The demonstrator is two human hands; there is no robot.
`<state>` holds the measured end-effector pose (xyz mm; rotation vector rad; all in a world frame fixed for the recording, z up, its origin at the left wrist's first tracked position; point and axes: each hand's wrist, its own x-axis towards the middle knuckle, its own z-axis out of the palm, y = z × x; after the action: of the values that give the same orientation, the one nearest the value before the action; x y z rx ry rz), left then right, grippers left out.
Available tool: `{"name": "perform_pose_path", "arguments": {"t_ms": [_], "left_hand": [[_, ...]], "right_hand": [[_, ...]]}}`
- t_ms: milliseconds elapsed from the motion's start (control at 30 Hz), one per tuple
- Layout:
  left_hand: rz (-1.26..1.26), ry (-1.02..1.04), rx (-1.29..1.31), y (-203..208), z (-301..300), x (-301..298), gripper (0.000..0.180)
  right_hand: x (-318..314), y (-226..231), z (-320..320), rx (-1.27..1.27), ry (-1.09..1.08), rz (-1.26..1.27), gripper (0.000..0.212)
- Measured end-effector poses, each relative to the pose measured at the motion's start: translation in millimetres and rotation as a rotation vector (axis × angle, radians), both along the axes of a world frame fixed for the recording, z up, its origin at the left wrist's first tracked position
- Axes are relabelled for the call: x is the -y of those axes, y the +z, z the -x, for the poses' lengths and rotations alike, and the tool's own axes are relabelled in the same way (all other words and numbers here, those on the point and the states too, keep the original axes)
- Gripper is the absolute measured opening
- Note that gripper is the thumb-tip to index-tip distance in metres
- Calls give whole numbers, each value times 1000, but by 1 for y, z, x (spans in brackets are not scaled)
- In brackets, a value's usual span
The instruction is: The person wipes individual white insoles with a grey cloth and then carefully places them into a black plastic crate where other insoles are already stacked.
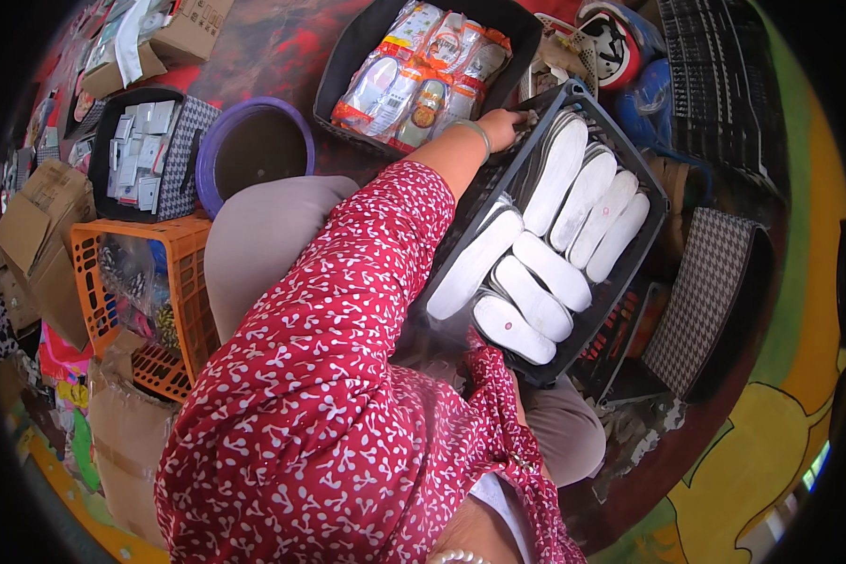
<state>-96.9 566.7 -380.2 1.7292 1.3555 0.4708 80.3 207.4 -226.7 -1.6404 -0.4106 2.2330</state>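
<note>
A dark plastic crate is tilted in front of me, packed with white shoe insoles in stacks. Several upright stacks fill its far part, and more insoles lie slanted in the near part. My left hand, with a bangle at the wrist, reaches to the crate's far left side, its fingers curled closed at the rim. The right sleeve runs up to the crate's near edge; my right hand is hidden there. Just left of my left hand is a black bin holding packaged insoles in orange-and-clear wrappers.
To the left stand a purple-rimmed bucket, an orange basket, a checked bin of small white packets and cardboard boxes. A checked box lies at the right, near a stack of black crates.
</note>
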Motion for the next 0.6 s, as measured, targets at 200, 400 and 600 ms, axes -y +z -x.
{"name": "perform_pose_path", "arguments": {"t_ms": [200, 400, 600], "left_hand": [[92, 16, 71, 0, 26, 80, 41], [139, -50, -47, 3, 44, 147, 38], [225, -46, -76, 36, 66, 202, 40]], "right_hand": [[3, 13, 18, 260, 257, -321, 25], [24, -19, 3, 160, 151, -286, 30], [24, -13, -1, 385, 229, -345, 30]]}}
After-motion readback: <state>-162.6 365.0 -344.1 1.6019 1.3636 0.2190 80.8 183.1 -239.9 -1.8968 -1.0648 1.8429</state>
